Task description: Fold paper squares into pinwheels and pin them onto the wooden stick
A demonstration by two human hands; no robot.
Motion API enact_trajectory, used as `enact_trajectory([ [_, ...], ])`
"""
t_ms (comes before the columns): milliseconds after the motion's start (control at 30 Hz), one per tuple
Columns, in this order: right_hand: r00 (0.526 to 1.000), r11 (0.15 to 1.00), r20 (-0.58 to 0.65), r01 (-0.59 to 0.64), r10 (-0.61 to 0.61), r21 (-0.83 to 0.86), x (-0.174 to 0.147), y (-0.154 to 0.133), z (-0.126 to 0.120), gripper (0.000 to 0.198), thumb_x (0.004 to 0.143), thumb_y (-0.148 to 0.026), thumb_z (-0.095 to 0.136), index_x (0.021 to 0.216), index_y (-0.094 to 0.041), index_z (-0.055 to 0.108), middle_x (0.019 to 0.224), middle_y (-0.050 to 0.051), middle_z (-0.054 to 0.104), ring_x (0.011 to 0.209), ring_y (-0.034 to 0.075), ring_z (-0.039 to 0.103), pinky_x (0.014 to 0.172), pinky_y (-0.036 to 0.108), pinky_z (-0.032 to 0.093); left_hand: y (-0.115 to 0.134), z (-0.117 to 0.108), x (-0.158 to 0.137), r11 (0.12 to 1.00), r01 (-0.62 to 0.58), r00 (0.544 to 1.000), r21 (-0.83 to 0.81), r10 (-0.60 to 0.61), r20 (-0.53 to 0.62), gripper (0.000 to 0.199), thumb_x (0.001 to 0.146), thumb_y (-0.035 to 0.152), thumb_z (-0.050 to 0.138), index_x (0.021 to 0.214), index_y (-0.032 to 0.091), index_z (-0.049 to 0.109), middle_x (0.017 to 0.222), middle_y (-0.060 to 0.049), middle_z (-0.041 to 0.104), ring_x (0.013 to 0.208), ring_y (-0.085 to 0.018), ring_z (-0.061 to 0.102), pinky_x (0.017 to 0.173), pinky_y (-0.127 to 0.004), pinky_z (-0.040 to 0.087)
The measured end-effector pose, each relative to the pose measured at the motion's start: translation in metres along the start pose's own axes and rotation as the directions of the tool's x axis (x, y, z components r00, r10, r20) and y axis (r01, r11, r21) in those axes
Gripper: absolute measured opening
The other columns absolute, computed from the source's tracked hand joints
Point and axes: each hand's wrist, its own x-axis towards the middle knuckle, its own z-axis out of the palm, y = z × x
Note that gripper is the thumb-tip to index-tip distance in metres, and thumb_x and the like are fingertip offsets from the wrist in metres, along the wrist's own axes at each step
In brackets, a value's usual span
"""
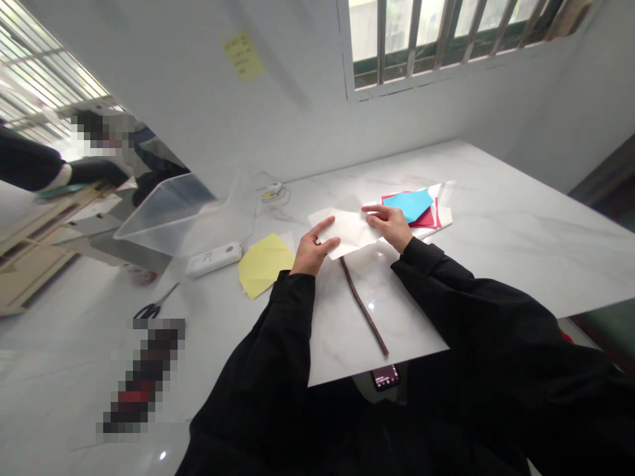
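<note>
A white sheet of paper (344, 230) is held up above the tabletop between my two hands. On its left edge, my left hand (313, 249) pinches it between thumb and fingers. My right hand (389, 225) grips the right part with its fingertips. Beneath the paper a thin brown stick (364, 307) lies on the table, its far end hidden by the sheet. Just beyond my right hand rests a blue paper (411, 203) on top of red paper (427, 220). A yellow paper (265, 264) lies left of my left hand.
A clear plastic bin (163, 218) stands at the left behind a white power strip (214, 259). Scissors (156, 304) lie nearer on the left. A phone (385, 377) shows below the front edge of the table (510, 238). Another person (149, 149) is at the far left.
</note>
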Motion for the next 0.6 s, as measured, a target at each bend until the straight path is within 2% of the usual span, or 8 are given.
enact_trajectory([
  [100, 1.000, 0.995, 0.002, -0.020, 0.020, 0.098, 0.0006, -0.0016, -0.0020, 0.040, 0.080, -0.035, 0.071, 0.113, -0.015, 0.079, 0.088, 0.005, 0.080, 0.072, 0.017, 0.069, 0.067, 0.029, 0.056, 0.0038, 0.0023, -0.0020, 0.999, 0.040, 0.999, -0.033, -0.041, -0.030, 0.079, 0.065, 0.033, 0.092, 0.138, 0.016, 0.068, 0.126, -0.014, 0.075, 0.114, -0.032, 0.072, 0.109, -0.053, 0.053],
  [300, 0.998, 0.985, -0.035, -0.049, 0.055, 0.167, 0.0035, -0.0007, -0.0023, 0.044, 0.078, -0.038, 0.076, 0.115, -0.014, 0.079, 0.097, 0.008, 0.081, 0.085, 0.021, 0.074, 0.080, 0.034, 0.060, 0.0108, 0.0049, -0.0061, 0.993, 0.038, 0.996, -0.111, -0.047, -0.073, 0.079, 0.063, 0.030, 0.094, 0.137, 0.017, 0.069, 0.136, -0.014, 0.070, 0.125, -0.033, 0.067, 0.112, -0.050, 0.052],
  [433, 0.997, 0.980, -0.058, -0.035, 0.047, 0.196, 0.0044, -0.0027, -0.0026, 0.045, 0.076, -0.039, 0.078, 0.113, -0.014, 0.079, 0.092, 0.007, 0.081, 0.079, 0.019, 0.072, 0.078, 0.034, 0.060, 0.0083, 0.0019, -0.0032, 0.993, 0.015, 0.992, -0.117, -0.030, -0.126, 0.075, 0.064, 0.025, 0.093, 0.135, 0.019, 0.070, 0.139, -0.013, 0.068, 0.133, -0.032, 0.062, 0.111, -0.046, 0.052],
  [600, 0.997, 0.964, -0.055, -0.035, 0.051, 0.263, 0.0032, -0.0067, -0.0019, 0.048, 0.072, -0.043, 0.083, 0.111, -0.015, 0.078, 0.083, 0.004, 0.078, 0.071, 0.017, 0.068, 0.072, 0.033, 0.057, 0.0072, 0.0006, 0.0010, 0.982, -0.046, 0.976, -0.183, 0.005, -0.219, 0.068, 0.067, 0.024, 0.090, 0.132, 0.017, 0.070, 0.119, -0.008, 0.075, 0.127, -0.027, 0.065, 0.110, -0.038, 0.053],
])
